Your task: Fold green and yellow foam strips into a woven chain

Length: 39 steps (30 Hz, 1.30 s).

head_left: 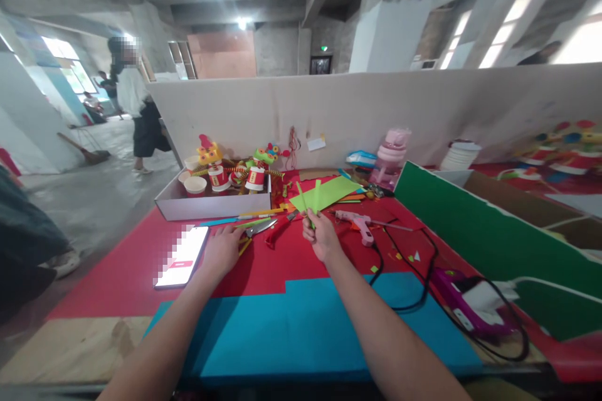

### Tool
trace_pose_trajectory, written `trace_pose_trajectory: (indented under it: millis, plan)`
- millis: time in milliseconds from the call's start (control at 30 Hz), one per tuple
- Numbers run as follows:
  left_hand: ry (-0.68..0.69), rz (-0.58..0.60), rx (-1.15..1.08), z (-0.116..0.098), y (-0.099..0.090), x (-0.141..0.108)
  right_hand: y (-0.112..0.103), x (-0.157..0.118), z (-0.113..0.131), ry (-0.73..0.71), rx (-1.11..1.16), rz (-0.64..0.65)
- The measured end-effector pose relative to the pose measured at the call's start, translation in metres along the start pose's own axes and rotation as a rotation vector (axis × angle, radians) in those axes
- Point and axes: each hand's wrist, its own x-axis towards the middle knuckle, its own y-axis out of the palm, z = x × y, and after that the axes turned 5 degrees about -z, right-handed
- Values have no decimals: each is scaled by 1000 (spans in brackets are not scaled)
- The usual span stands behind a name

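My right hand is closed in a pinch around narrow light-green paper strips that stick up from the fingers. It is above the red table covering, in front of a larger light-green paper sheet. My left hand rests low on the table with its fingers stretched forward, beside scissors with yellow handles. Its fingertips are at the handles; whether they touch is unclear. Right of the scissors lies a red-handled tool. A pink glue gun is to the right of my right hand.
A lit phone lies left of my left hand. Behind is a white box holding paper cups and colourful figures. A green-sided box, a purple power strip and black cable occupy the right. A person stands beyond the partition.
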Motion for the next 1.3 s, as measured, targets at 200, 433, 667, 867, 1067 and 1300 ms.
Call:
trace_pose_trajectory:
  millis: [200,433,667,867,1067,1300]
  plan:
    - [102,-32,-71,-33,-21,11,-5,3,6,-103,85,-127]
    - [4,71,-82,-86,-10,41,-11,7,2,-111,68,-169]
    - [35,-56,-23,-65,-21,62,-11,8,1,-81,78,-171]
    - [116,-79,-39,-44,-12,63,-11,9,-1,-68,50,-152]
    - [129,-69,24,-29,-8,57,-9,8,-3,-24,56,-151]
    - [119,-150,-33,-27,-3,57,-9,8,-5,0,17,-136]
